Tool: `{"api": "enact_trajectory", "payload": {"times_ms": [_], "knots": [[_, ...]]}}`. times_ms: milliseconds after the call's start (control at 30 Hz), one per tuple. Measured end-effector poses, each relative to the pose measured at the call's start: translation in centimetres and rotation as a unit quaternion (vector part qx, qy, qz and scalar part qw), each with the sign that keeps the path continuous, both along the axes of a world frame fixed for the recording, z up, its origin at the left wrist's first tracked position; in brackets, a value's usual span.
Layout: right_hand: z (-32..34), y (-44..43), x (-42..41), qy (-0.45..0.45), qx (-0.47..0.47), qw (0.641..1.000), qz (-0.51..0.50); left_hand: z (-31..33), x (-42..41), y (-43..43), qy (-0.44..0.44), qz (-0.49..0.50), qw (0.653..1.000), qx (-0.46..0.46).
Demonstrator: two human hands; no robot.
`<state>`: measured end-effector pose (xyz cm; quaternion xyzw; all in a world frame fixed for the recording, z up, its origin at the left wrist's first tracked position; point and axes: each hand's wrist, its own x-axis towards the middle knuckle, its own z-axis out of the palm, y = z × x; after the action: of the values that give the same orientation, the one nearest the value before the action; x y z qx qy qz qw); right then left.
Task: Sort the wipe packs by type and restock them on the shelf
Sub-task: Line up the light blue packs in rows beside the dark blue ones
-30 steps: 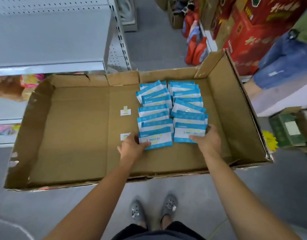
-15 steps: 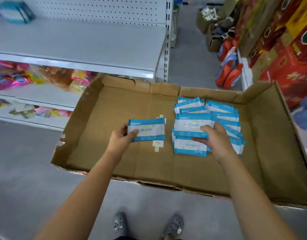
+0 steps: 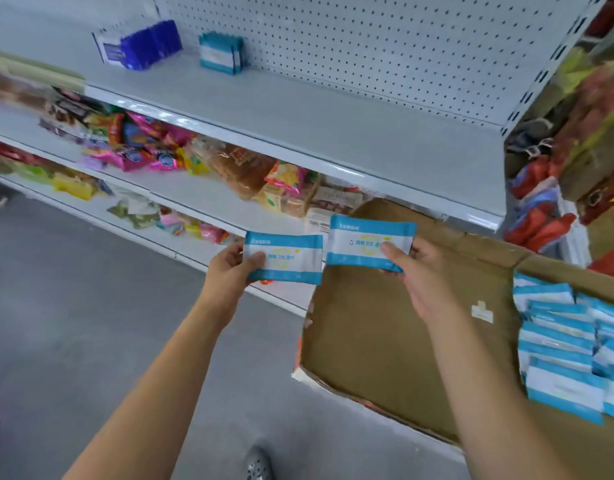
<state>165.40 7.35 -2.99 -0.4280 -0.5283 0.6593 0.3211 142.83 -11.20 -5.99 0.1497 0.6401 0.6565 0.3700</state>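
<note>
Head view: each hand's fingers (image 3: pixel 255 259) pinch one wipe pack (image 3: pixel 291 258).

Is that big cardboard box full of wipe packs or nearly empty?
Mostly empty: the cardboard box shows bare brown floor, with wipe packs lying only along its right side.

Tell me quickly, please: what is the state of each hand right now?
Left hand: closed, holding the left wipe pack, thumb on its front.
Right hand: closed, holding the right wipe pack, thumb on its front.

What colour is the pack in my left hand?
Flat wipe pack: blue with white band, head view.
</note>
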Motion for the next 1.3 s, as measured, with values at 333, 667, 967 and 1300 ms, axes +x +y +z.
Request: {"api": "enact_trajectory", "payload": {"times_ms": [333, 667, 967, 1300], "knots": [[-0.6, -2.6, -19.0, -0.024, 0.021, 0.997, 0.07, -0.9, -17.3, -5.1, 0.014, 0.07, 0.997, -0.023], [-1.1, 4.9, -35.6, 0.007, 0.041, 0.998, 0.053, -0.4, -33.0, 2.5, 0.039, 0.07, 0.997, -0.004], [0.4, 10.7, -47.3, -0.026, 0.053, 0.998, 0.03, 2.4, -45.1, 9.4, 0.073, 0.029, 0.997, -0.009], [0.7, 17.7, -63.3, -0.052, 0.118, 0.991, 0.019, 2.6, -59.7, 16.4, 0.063, -0.018, 0.998, 0.021]]}}
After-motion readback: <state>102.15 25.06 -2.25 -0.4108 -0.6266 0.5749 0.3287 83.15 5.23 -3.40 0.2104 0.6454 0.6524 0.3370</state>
